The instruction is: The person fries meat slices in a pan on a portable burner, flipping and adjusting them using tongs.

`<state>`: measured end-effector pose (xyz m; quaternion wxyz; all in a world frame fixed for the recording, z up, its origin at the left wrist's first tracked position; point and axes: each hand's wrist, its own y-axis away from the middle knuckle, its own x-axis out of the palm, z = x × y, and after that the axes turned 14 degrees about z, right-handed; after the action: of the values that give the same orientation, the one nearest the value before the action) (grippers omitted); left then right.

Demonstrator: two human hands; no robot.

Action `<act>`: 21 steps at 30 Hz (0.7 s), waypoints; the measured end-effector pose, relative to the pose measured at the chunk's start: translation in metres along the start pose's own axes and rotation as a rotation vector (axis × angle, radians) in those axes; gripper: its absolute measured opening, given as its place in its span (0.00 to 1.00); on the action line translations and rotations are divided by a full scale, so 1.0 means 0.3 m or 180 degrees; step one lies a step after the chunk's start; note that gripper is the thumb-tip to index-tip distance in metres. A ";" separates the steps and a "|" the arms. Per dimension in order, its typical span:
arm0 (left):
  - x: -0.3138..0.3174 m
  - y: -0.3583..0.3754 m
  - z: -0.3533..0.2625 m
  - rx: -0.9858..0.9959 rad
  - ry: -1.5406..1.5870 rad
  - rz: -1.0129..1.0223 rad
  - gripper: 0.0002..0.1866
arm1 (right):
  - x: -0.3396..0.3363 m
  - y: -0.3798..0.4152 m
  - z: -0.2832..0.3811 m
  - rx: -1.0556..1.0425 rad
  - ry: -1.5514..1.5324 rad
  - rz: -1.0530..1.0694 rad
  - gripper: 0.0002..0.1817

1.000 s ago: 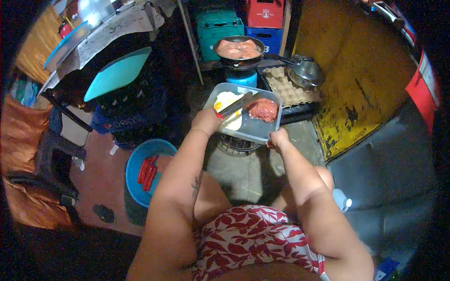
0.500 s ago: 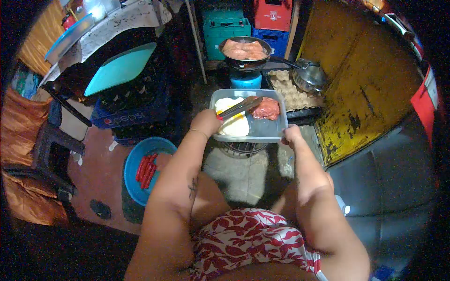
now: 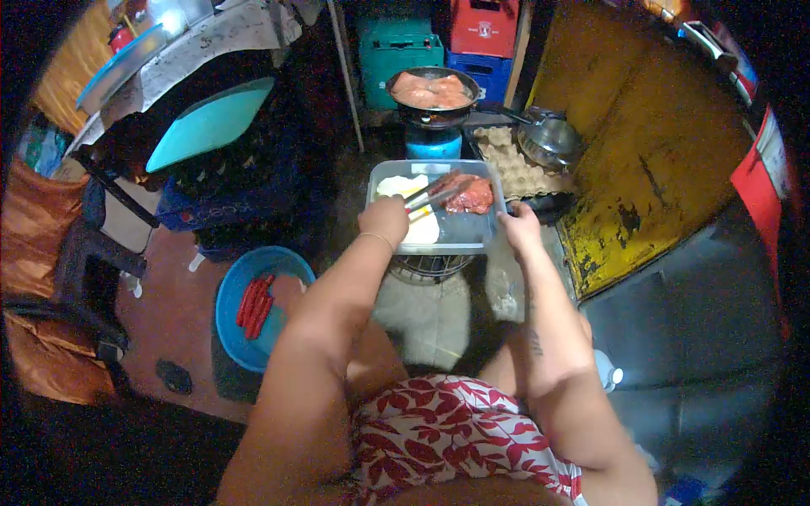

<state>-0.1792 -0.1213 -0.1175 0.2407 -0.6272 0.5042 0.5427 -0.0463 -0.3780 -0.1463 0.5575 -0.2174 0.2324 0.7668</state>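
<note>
My left hand [image 3: 384, 221] grips metal tongs [image 3: 432, 192] whose tips reach a reddish piece of meat [image 3: 467, 193] inside a clear plastic container [image 3: 465, 233]. Pale yellow-white food [image 3: 403, 186] lies in the container's left half. At the container's right rim, my right hand [image 3: 520, 228] holds it up over a round wire grill [image 3: 428, 264]. Beyond the container, a black frying pan [image 3: 432, 91] with pink meat slices sits on a blue gas stove [image 3: 433, 142].
An egg tray [image 3: 516, 165] and a metal lidded pot [image 3: 550, 133] stand right of the stove. A blue basin [image 3: 237, 308] with red sausages is on the floor at left. Crates [image 3: 393, 42] line the back; a yellow wall [image 3: 650, 143] rises at right.
The container has shifted slightly left and farther from me, and levelled. The tongs' tips have moved right onto the reddish meat. My right hand slid up along the right rim.
</note>
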 end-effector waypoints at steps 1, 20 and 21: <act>0.018 -0.006 -0.003 0.0044 -0.0140 -0.0087 0.12 | -0.024 0.023 0.045 -0.0166 -0.0439 0.0453 0.25; -0.053 0.079 -0.068 0.0160 0.0603 0.0623 0.21 | -0.241 0.268 0.089 -0.0921 0.2468 0.2607 0.28; -0.060 0.075 -0.062 0.0304 0.0648 0.0621 0.22 | -0.233 0.256 0.073 -0.0647 0.2089 0.2819 0.31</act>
<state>-0.1894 -0.1390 -0.0897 0.1640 -0.6148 0.6098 0.4725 -0.1016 -0.4382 -0.0786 0.0570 -0.3789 0.3877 0.8384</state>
